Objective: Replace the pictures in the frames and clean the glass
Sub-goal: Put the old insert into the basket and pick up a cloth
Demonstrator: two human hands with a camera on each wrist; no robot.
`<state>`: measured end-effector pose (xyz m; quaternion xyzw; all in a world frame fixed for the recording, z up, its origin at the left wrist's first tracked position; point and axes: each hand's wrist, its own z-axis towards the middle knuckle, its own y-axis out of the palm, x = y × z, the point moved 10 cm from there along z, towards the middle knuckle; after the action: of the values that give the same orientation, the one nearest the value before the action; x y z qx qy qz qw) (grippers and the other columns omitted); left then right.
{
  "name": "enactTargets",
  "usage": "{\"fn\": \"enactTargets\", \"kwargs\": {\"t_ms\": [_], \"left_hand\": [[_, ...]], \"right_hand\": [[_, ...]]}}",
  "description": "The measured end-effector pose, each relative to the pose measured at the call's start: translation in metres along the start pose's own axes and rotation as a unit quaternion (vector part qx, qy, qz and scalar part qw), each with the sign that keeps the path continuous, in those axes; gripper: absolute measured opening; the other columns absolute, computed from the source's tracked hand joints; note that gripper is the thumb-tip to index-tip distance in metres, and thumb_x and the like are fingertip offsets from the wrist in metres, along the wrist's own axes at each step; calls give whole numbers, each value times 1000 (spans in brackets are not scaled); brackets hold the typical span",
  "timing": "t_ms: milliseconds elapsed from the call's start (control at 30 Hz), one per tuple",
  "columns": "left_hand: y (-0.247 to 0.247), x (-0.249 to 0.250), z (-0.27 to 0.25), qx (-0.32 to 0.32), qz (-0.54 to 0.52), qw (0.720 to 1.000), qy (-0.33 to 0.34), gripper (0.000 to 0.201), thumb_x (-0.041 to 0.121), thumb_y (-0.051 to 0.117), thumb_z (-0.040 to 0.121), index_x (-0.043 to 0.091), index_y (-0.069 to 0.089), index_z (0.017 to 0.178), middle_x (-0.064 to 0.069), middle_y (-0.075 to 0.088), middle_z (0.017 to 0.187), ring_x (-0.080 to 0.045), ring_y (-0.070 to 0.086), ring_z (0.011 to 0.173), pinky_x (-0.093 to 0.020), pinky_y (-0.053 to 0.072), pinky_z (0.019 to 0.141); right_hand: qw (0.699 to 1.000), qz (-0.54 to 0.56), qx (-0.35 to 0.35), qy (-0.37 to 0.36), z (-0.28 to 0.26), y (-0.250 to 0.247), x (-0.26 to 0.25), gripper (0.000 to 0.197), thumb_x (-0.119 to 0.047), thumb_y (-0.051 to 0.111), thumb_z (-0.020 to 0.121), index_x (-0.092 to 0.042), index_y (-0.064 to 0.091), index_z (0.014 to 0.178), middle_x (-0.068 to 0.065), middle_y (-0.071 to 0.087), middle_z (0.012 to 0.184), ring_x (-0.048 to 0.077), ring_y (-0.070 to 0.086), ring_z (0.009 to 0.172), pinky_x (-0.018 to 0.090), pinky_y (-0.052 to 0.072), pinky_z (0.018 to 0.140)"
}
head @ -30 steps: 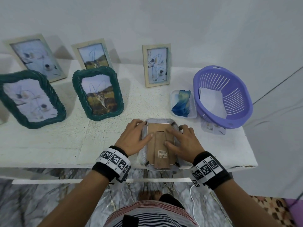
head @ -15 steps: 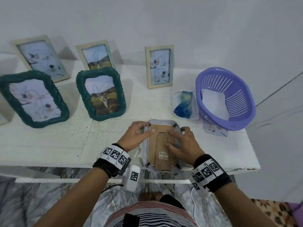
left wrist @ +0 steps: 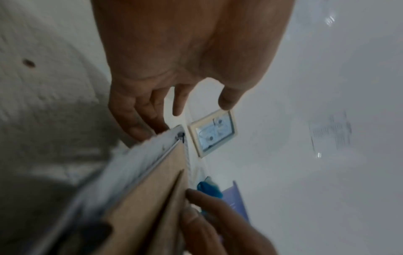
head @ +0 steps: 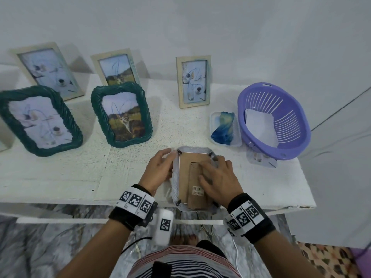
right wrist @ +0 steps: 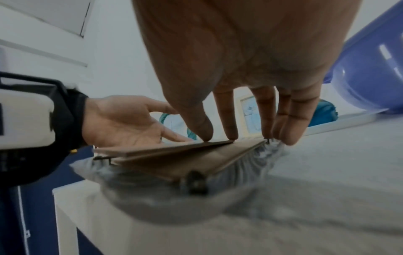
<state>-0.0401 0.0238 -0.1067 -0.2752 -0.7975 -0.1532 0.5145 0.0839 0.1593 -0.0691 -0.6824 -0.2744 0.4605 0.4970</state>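
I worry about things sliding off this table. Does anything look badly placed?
Yes. The face-down frame under both hands sticks out past the table's front edge, so its near end has no support. The purple basket sits tilted, propped on a small clear thing near the right end.

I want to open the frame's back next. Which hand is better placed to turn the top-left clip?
Probably the left hand: its fingers lie beside that clip, while the right hand presses the backing.
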Motion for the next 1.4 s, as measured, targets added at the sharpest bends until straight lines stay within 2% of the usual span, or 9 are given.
{"fn": "enactTargets", "kwargs": {"t_ms": [200, 300, 400, 533, 600, 733, 933, 1233, 1400], "left_hand": [[-11, 39, -17, 32, -139, 990, 16, 41, 55, 38, 100, 26, 64, 115, -3, 71, 107, -12, 66, 92, -29, 51, 75], [-4, 64, -26, 13, -139, 988, 63, 47, 55, 33, 100, 25, 63, 121, 1, 73, 106, -11, 66, 88, -30, 52, 78], [17, 82, -34, -53, -60, 989, 125, 48, 50, 27, 103, 26, 58, 130, 7, 72, 115, -7, 66, 103, -30, 51, 91], [20, 70, -25, -67, 129, 970, 193, 34, 37, 41, 104, 25, 60, 129, 15, 63, 124, -1, 57, 116, -26, 45, 99], [15, 52, -15, -61, 241, 947, 204, 32, 34, 49, 102, 25, 58, 131, 11, 58, 130, -7, 52, 121, -29, 43, 100], [9, 26, -3, -84, 372, 893, 240, 63, 53, 37, 89, 16, 54, 137, -3, 47, 146, -20, 42, 134, -32, 30, 112], [0, 3, -1, -97, 466, 835, 275, 70, 56, 32, 88, 16, 48, 144, 3, 33, 157, -25, 35, 139, -33, 26, 111], [-3, 4, -10, -89, 519, 769, 362, 52, 49, 39, 97, 22, 51, 141, 0, 41, 151, -26, 42, 129, -47, 43, 99], [-8, -1, -8, -97, 556, 748, 350, 63, 65, 31, 95, 30, 41, 146, -5, 27, 158, -25, 28, 141, -45, 31, 108]], "right_hand": [[977, 200, -76, 14, -3, -3, -29, 60, -68, 38, 89, -32, 41, 137, 2, 53, 126, 20, 50, 114, 35, 42, 97], [900, 423, -94, 50, -2, -8, -41, 72, -69, 46, 81, -27, 44, 140, -4, 56, 134, 11, 55, 119, 39, 46, 102], [802, 582, -87, 103, -1, -9, -35, 46, -48, 51, 93, -21, 53, 130, 1, 68, 116, 16, 66, 105, 43, 55, 90], [774, 622, -48, 103, 1, -17, -15, 22, -28, 42, 101, -15, 60, 104, 3, 68, 96, 20, 65, 87, 37, 54, 71], [784, 615, -14, 89, 3, -18, 0, 21, -27, 44, 99, -14, 58, 90, 6, 61, 86, 20, 58, 81, 35, 47, 69], [833, 543, -4, 106, 5, 2, 26, 23, -19, 44, 101, -14, 61, 116, 9, 71, 105, 25, 67, 95, 41, 55, 83], [977, 192, 8, 95, 9, 10, 42, 21, -21, 58, 93, -11, 67, 108, 5, 63, 91, 15, 55, 79, 21, 37, 70], [996, 45, 78, 20, 36, -32, 25, 35, -24, 57, 93, -5, 59, 122, 15, 58, 112, 32, 58, 101, 35, 46, 84], [993, -30, 110, 14, 78, -62, 16, 43, -25, 50, 95, -7, 47, 134, 21, 43, 135, 39, 43, 118, 44, 39, 96]]}}
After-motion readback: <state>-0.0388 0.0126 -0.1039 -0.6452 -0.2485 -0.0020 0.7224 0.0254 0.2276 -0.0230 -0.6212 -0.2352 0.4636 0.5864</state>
